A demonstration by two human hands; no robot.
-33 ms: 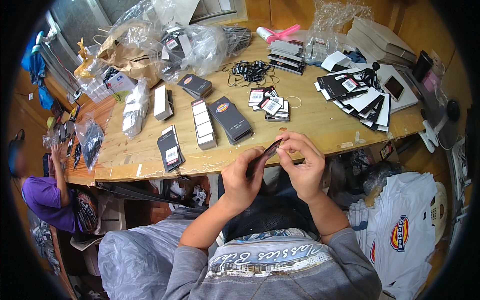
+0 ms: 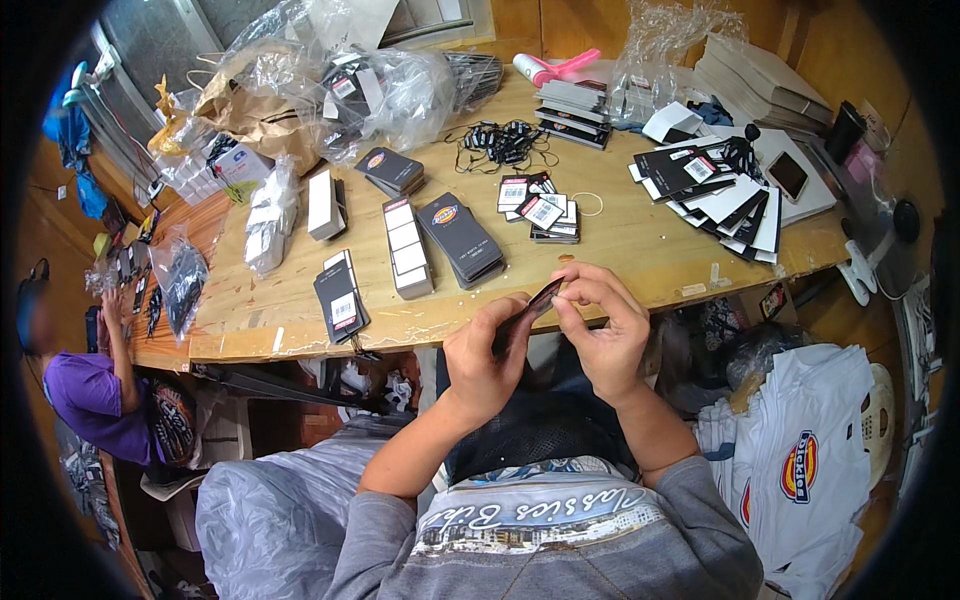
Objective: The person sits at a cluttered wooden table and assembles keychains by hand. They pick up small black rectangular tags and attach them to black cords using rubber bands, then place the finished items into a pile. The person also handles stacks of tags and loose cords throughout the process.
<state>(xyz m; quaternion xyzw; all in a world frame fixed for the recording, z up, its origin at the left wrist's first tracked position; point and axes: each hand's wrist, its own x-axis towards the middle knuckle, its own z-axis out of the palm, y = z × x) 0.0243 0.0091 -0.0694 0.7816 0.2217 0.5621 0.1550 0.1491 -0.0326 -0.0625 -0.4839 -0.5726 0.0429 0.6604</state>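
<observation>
Fingers (image 2: 592, 286) of left hand (image 2: 484, 352) and right hand (image 2: 614, 345) pinch a dark card (image 2: 545, 297) by table edge (image 2: 696, 294) (bare wood (image 2: 640, 252) beyond).

In the middle of the frame, the bare left hand (image 2: 485, 355) and bare right hand (image 2: 610, 340) hold a small, thin, dark card (image 2: 543, 298). Above them is a big tan wooden tabletop (image 2: 625, 245). Left of the middle, a neat pile of dark grey paper tags (image 2: 464, 245) sits by a long white stack (image 2: 406, 250). At the right, black and white tags (image 2: 715, 200) spread like a fan near a phone with a dark screen (image 2: 787, 177). Folded white shirts (image 2: 815, 425) lie at the lower right.
</observation>
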